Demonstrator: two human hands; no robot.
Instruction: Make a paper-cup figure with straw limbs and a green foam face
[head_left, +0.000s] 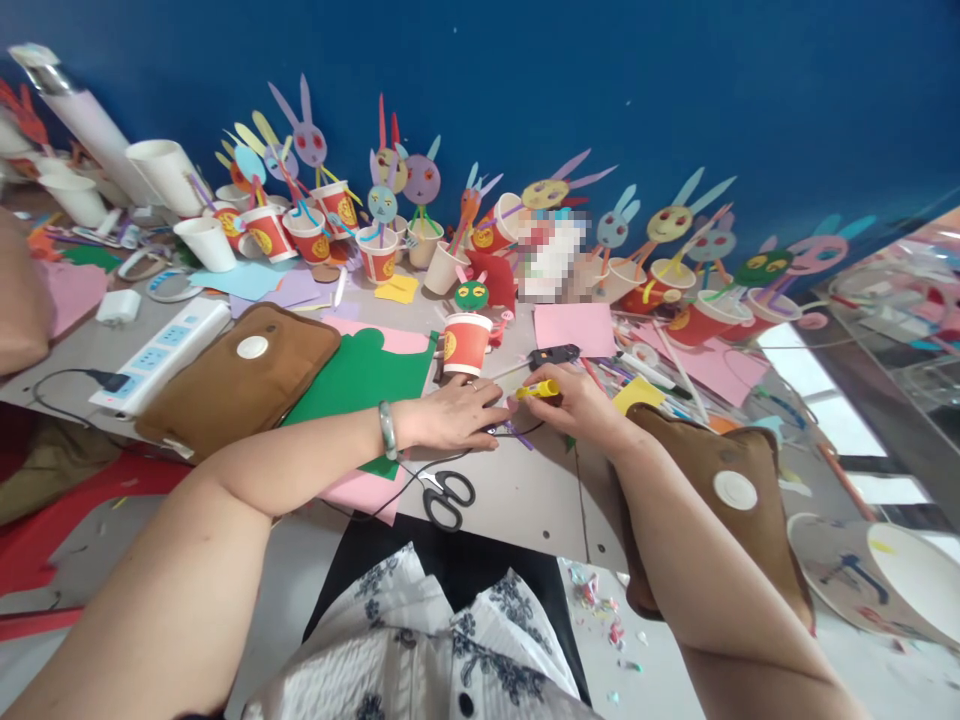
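Observation:
My right hand (574,400) is closed around a short yellow marker (538,389), held nearly level just above the table. My left hand (461,410) lies palm down with its fingers stretched toward the right hand; whatever lies under the fingertips is hidden. Just beyond it stands a red and white paper cup (466,343), with a green paper rabbit head (472,292) above its rim. A black glue gun (555,355) rests beyond the right hand. Nearer my body are black-handled scissors (448,498), with a dark cable running beside them.
Brown cushions (240,370) lie on both sides, the left one beside green paper (360,380) and a white power strip (161,355). Several cups with paper rabbits line the blue wall (480,70). Pink paper (574,329) and loose pens lie at right, near a paper bucket (840,570).

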